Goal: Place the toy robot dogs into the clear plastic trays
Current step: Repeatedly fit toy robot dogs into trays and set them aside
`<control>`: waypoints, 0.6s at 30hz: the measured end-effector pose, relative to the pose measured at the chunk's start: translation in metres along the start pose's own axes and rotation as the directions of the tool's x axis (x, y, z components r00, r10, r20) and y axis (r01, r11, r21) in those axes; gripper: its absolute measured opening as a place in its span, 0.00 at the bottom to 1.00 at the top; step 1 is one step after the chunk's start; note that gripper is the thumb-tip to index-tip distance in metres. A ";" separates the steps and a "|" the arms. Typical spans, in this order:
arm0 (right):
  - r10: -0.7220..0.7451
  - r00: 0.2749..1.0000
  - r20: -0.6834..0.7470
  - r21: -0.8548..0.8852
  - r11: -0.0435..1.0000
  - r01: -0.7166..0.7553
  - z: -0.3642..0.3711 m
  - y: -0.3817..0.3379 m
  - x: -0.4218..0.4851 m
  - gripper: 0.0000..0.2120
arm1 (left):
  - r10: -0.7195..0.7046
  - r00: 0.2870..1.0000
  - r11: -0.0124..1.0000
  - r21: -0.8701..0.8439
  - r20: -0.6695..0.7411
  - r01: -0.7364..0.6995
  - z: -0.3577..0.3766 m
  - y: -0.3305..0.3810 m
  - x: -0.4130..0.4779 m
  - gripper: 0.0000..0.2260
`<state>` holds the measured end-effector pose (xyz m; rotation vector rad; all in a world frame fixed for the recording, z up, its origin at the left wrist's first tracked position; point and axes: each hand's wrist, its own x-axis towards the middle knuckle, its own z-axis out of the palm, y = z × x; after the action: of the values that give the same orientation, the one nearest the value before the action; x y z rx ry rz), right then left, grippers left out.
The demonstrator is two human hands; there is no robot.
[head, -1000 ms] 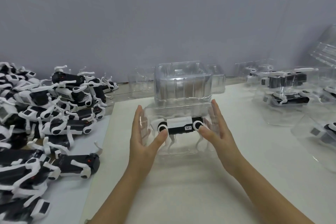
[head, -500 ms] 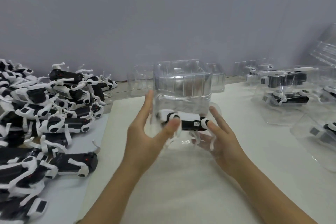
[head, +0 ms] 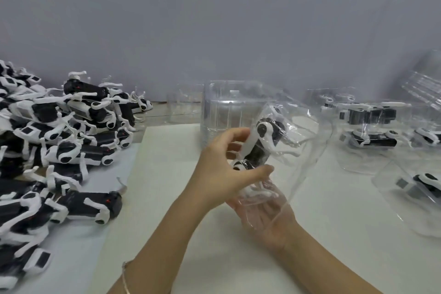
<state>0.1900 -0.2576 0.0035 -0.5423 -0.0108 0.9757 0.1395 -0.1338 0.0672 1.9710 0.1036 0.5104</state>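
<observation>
A black-and-white toy robot dog [head: 260,148] sits inside a clear plastic tray [head: 300,141] held above the table, tipped so the dog stands almost on end. My left hand [head: 222,169] grips the tray's near left side, thumb below and fingers curled above the dog. My right hand [head: 269,219] lies palm up under the tray's lower end and shows through the plastic; its fingertips are blurred behind the tray. A large pile of loose robot dogs [head: 71,141] lies on the left.
A stack of empty clear trays [head: 226,107] stands just behind the held tray. Filled trays [head: 370,126] and another filled tray [head: 417,186] sit on the right. A white mat [head: 334,234] covers the table under my hands. A grey wall closes the back.
The tray with the dog has been lifted off the table and turned from lying flat to nearly upright. My right hand slid from its side to beneath it.
</observation>
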 end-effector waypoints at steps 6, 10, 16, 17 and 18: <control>-0.107 0.984 -0.145 -0.146 0.986 0.085 -0.004 0.016 -0.007 0.13 | 0.082 0.981 0.989 0.132 -0.174 -0.059 0.017 0.009 -0.006 0.21; 0.149 0.984 0.096 0.066 0.986 -0.156 0.002 0.011 -0.006 0.11 | 0.169 0.962 0.973 0.190 -0.216 -0.129 0.019 0.011 -0.008 0.14; 0.100 0.984 0.149 -0.111 0.990 -0.084 0.001 -0.009 0.000 0.20 | 0.048 0.999 0.994 -0.094 -0.022 -0.050 -0.001 -0.003 -0.003 0.17; 0.056 0.992 0.116 -0.099 0.994 -0.044 -0.002 -0.017 0.002 0.25 | 0.026 0.999 0.991 -0.132 0.036 -0.021 -0.010 -0.009 0.000 0.21; 0.010 0.998 0.056 -0.105 0.994 -0.004 -0.007 -0.024 0.003 0.29 | 0.019 0.998 0.989 -0.149 0.060 -0.010 -0.020 -0.015 0.002 0.24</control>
<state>0.2126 -0.2690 0.0070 -0.6114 -0.1114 1.0007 0.1360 -0.1100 0.0617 1.8412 0.0122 0.4531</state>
